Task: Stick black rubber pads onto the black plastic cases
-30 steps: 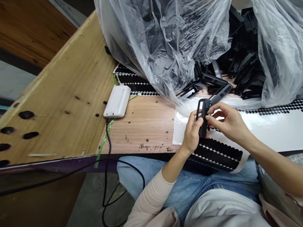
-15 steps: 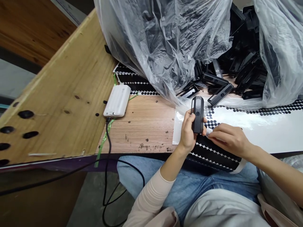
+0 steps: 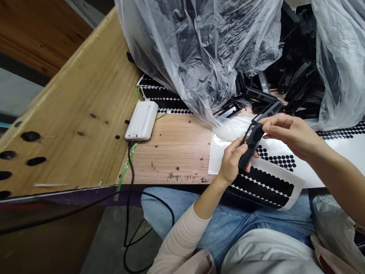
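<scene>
My left hand (image 3: 231, 161) grips the lower end of a long black textured plastic part (image 3: 251, 145), held tilted above the table edge. The fingers of my right hand (image 3: 288, 134) pinch together at the part's upper end, touching it. Under both hands lies a white backing sheet (image 3: 273, 182) covered with rows of round black stickers, hanging over the table's front edge. Whether a sticker sits under my right fingertips is hidden.
A clear plastic bag (image 3: 199, 49) bulges at the back, with a heap of black plastic parts (image 3: 288, 76) spilling out beside it. A white power bank (image 3: 142, 121) with a black cable (image 3: 129, 179) lies at the left. A raised wooden board (image 3: 71, 121) borders the table's left side.
My right hand rose from the sticker sheet to the upper end of the black part. My left hand tilted the part from upright to slanting right.
</scene>
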Tool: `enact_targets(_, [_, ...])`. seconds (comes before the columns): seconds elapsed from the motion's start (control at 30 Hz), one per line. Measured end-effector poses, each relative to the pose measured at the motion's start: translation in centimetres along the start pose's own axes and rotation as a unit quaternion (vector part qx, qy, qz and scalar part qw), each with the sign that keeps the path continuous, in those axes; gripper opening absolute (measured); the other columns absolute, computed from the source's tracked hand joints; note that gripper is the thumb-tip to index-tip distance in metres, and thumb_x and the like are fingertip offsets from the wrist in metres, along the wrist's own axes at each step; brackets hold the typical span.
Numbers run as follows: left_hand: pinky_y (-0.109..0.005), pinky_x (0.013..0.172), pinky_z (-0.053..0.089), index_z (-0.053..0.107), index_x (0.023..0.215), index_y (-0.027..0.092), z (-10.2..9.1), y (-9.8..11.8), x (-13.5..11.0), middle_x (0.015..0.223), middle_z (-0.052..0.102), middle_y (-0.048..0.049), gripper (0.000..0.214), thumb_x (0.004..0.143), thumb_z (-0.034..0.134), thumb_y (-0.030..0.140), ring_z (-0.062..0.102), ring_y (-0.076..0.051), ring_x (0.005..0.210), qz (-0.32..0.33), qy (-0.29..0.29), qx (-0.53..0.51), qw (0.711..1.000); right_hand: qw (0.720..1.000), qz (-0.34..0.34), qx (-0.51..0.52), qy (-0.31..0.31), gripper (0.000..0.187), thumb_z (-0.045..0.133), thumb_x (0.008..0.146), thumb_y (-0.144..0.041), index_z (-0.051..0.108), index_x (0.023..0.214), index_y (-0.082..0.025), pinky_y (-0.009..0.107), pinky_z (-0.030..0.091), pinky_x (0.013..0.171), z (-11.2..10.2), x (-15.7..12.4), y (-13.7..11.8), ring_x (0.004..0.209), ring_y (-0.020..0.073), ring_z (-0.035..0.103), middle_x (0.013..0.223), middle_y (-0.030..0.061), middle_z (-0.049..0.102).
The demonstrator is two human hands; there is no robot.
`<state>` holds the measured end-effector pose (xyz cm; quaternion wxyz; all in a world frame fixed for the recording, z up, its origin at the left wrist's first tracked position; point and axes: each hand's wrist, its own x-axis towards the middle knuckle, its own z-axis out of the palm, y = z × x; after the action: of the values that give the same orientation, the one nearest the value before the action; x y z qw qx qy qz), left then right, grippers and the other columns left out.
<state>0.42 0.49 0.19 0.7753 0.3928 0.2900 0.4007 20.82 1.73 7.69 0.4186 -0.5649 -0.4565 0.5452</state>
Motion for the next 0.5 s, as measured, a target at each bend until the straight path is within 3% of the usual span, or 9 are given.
enact_targets(0.3, [-0.024, 0.041, 0.04, 0.062, 0.122, 0.014, -0.02, -0.06, 0.0, 0.079, 0.076, -0.0023, 0.047, 0.098, 0.067, 0.055, 0.057, -0.01, 0.04, -0.007, 0.002, -0.001, 1.0, 1.0, -0.005, 0.0, 0.001, 0.036, 0.097, 0.076, -0.059, 0.083, 0.079, -0.026, 0.034, 0.058, 0.088, 0.23, 0.14, 0.32, 0.095, 0.0216, 0.071, 0.097, 0.0038, 0.081])
enact_targets(0.5, [-0.024, 0.041, 0.039, 0.063, 0.122, 0.015, -0.01, -0.12, -0.02, 0.08, 0.076, -0.0027, 0.046, 0.099, 0.067, 0.055, 0.058, -0.01, 0.04, -0.005, 0.004, -0.002, 1.0, 0.999, -0.025, -0.022, 0.012, 0.038, 0.094, 0.079, -0.061, 0.083, 0.082, -0.025, 0.04, 0.062, 0.091, 0.4, 0.12, 0.65, 0.096, 0.025, 0.074, 0.1, 0.0059, 0.082])
